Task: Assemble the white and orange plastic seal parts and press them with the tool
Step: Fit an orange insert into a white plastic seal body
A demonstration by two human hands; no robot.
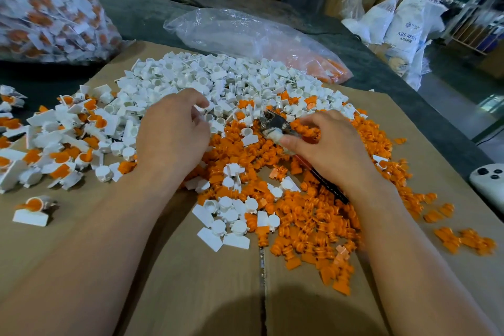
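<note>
The right hand [327, 144] is wrapped around one tool [275, 123]. Its thumb lies against a white part [275, 136] at the tool's metal head, which sits over the middle of the cardboard [191, 281]. The dark handle emerges below the wrist; the rest is hidden under the palm. How the head bears on the part cannot be made out.

The left hand [171, 131] rests knuckles-up on the cardboard's centre-left. Its fingers [201, 106] are curled down into the white pile [218, 76]. Whether they pinch a part cannot be told.

Counts:
- Hands: two.
- Tool: one.
- White pile: one, on the far half of the cardboard; parts too many to count.
- Orange pile [300, 213]: one, on the centre and right of the cardboard; parts too many to count.
- Seals [62, 144], white with orange fitted: one heap at the cardboard's left edge, and a single seal [32, 210] apart on the near left.
- Clear bags: two. The left bag [46, 8], beyond the cardboard's far-left corner, is full of white and orange pieces and is cut off by the frame. The far bag [245, 35], beyond the far edge, holds orange pieces at its right end.
- White device [488, 180]: one, off the cardboard's right edge, cut off.
</note>
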